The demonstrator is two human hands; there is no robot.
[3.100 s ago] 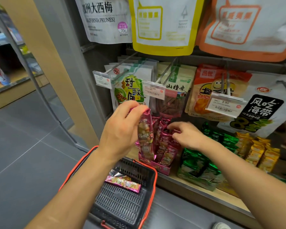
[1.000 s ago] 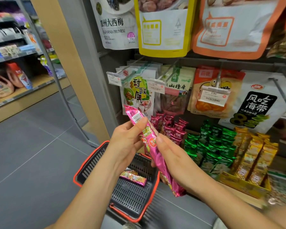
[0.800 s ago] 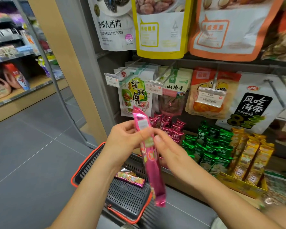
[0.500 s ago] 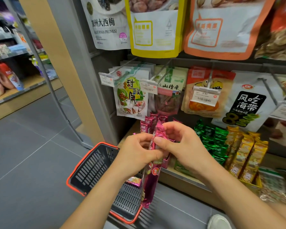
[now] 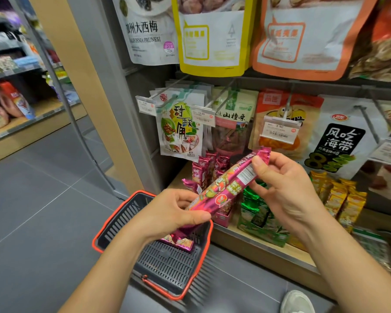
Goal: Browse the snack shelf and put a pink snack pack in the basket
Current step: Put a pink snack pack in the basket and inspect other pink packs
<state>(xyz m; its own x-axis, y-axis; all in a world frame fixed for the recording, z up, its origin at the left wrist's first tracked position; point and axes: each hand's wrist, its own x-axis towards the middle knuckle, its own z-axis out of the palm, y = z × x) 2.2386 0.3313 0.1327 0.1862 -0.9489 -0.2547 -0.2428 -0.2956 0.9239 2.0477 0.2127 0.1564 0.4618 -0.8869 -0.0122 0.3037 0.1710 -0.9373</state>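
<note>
Shelf (image 5: pixel 269 247) front: pack (image 5: pixel 226 188) in both grips (image 5: pixel 167 213) (image 5: pixel 287 188)

I stand on a smooth grey tiled floor (image 5: pixel 43 199). A tall light-brown wooden post (image 5: pixel 84 86) goes up beside a grey metal panel (image 5: pixel 119 86). Far left is another wooden store shelf (image 5: pixel 38 118).

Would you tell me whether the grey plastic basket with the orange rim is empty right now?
No, a pink foil snack pack lies on the bottom of the grey plastic basket.
</note>
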